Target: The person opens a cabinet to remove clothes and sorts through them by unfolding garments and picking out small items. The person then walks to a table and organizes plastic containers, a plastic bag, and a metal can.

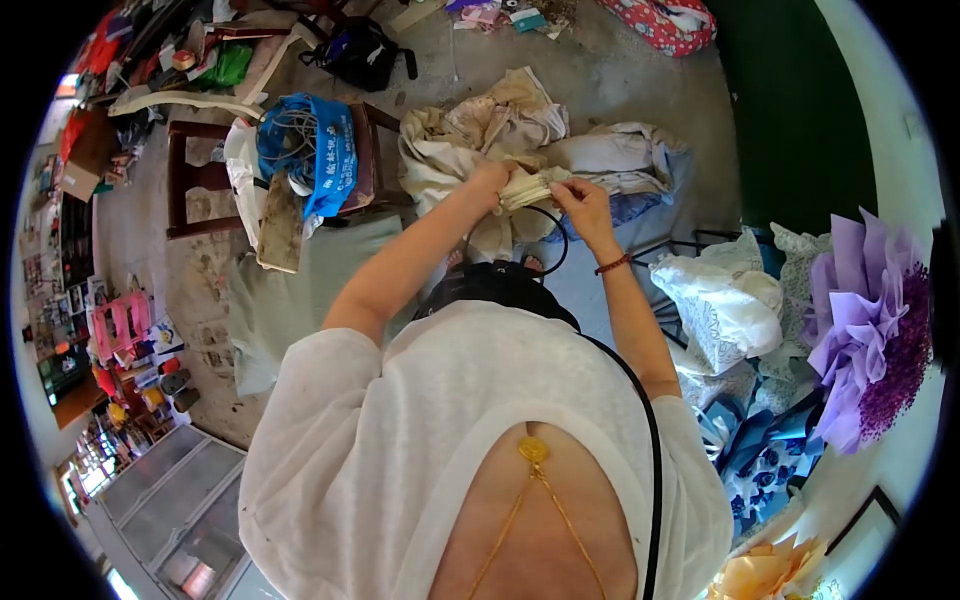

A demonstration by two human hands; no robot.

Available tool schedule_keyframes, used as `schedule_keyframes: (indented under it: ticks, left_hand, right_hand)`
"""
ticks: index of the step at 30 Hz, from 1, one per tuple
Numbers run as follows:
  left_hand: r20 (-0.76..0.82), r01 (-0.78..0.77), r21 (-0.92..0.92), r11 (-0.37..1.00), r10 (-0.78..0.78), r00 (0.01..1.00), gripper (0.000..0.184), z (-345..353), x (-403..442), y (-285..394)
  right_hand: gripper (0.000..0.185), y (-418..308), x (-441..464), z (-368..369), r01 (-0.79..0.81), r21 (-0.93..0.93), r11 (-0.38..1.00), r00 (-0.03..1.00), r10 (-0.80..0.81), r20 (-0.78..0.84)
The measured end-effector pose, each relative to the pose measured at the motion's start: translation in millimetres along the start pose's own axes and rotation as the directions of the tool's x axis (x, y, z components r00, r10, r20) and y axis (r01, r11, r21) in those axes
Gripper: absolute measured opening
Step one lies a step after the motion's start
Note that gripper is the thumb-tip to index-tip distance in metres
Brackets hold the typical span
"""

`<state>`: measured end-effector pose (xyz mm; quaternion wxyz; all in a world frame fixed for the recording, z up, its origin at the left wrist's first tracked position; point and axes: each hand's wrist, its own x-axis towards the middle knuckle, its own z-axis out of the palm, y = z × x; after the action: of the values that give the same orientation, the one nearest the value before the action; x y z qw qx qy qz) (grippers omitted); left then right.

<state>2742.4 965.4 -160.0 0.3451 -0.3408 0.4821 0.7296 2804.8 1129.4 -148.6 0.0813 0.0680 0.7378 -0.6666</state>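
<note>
At upper centre, the left hand [488, 186] and right hand [588, 210] gripped a bunched pale cloth [525, 190] (the left's fingers were partly hidden). Its border with the heaped fabric [435, 150] was unclear; upper right, the frame cut off a red bundle [672, 25].

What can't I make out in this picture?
All in the head view:
- Left hand: some fingers hidden, behind the hand itself or the bunched cloth.
- Red patterned fabric: cut off by the top edge.
- Orange wrapping: cut off by the bottom edge.
- Far-left goods: too small and blurred.
</note>
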Motion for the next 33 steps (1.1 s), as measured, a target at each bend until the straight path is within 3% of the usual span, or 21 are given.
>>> schedule_keyframes:
  ticks: [6,8,10,12,13,15,16,17,18,19,21,25,27,28,30,31,33]
  left_hand:
    - [0.093,0.038,0.143,0.989,-0.051,0.994,0.023,-20,1,-10]
    - [0.132,-0.007,0.225,0.974,-0.023,0.991,0.023,-26,-5,-11]
    - [0.214,-0.092,0.264,0.960,0.034,0.976,0.025,-32,-12,-11]
    - [0.117,-0.037,0.428,0.903,-0.014,0.993,0.026,-37,-15,-8]
    - [0.118,-0.035,0.433,0.901,-0.018,0.993,0.026,-43,-15,-8]
    - [0.208,0.103,0.145,0.984,-0.132,0.969,0.029,-54,-14,-13]
    - [0.207,0.107,0.152,0.983,-0.137,0.969,0.029,-53,-15,-19]
    - [0.087,-0.078,0.369,0.926,0.049,0.995,0.029,-52,-18,-27]
    - [0.015,-0.219,0.581,0.784,0.259,0.966,0.029,-51,-19,-32]
    - [0.016,-0.214,0.585,0.782,0.253,0.967,0.029,-56,-11,-41]
    - [0.045,-0.391,0.715,0.580,0.520,0.853,0.027,-70,8,-61]
    - [0.006,-0.366,0.670,0.646,0.488,0.873,0.024,-62,-1,-59]
    - [-0.032,-0.459,0.690,0.560,0.657,0.753,0.020,-60,8,-60]
    - [-0.029,-0.453,0.697,0.555,0.654,0.756,0.020,-58,4,-58]
    - [0.043,-0.450,0.825,0.342,0.756,0.654,0.019,-52,-2,-50]
    - [0.047,-0.448,0.828,0.337,0.754,0.655,0.019,-49,-4,-48]
    - [0.180,-0.489,0.861,0.136,0.819,0.545,0.019,-46,-8,-44]
  right_hand:
    - [0.019,6,-6,20,-0.077,-0.062,0.995,0.995,0.081,0.059]
    - [0.017,7,-11,28,-0.305,0.004,0.952,0.937,0.300,0.177]
    - [0.018,13,-17,36,-0.361,0.072,0.930,0.919,0.341,0.198]
    - [0.016,33,-22,42,-0.432,0.312,0.846,0.897,0.368,0.244]
    - [0.015,39,-25,44,-0.426,0.387,0.818,0.904,0.371,0.211]
    - [0.015,49,-28,45,-0.430,0.446,0.785,0.903,0.381,0.200]
    - [0.014,52,-30,45,-0.430,0.502,0.750,0.901,0.389,0.192]
    - [0.014,54,-31,47,-0.431,0.509,0.745,0.900,0.392,0.189]
    - [0.014,57,-32,50,-0.445,0.501,0.742,0.895,0.388,0.221]
    - [0.013,58,-34,51,-0.461,0.492,0.739,0.888,0.385,0.253]
    - [0.014,59,-38,50,-0.454,0.492,0.743,0.891,0.374,0.256]
    - [0.014,69,-40,45,-0.457,0.583,0.671,0.889,0.357,0.286]
    - [0.014,74,-37,38,-0.464,0.600,0.652,0.885,0.363,0.290]
    - [0.015,76,-36,35,-0.472,0.608,0.639,0.881,0.368,0.297]
    - [0.015,80,-33,34,-0.471,0.615,0.632,0.881,0.366,0.299]
    - [0.015,79,-32,32,-0.482,0.597,0.642,0.876,0.375,0.304]
    - [0.014,77,-30,30,-0.503,0.606,0.616,0.864,0.363,0.348]
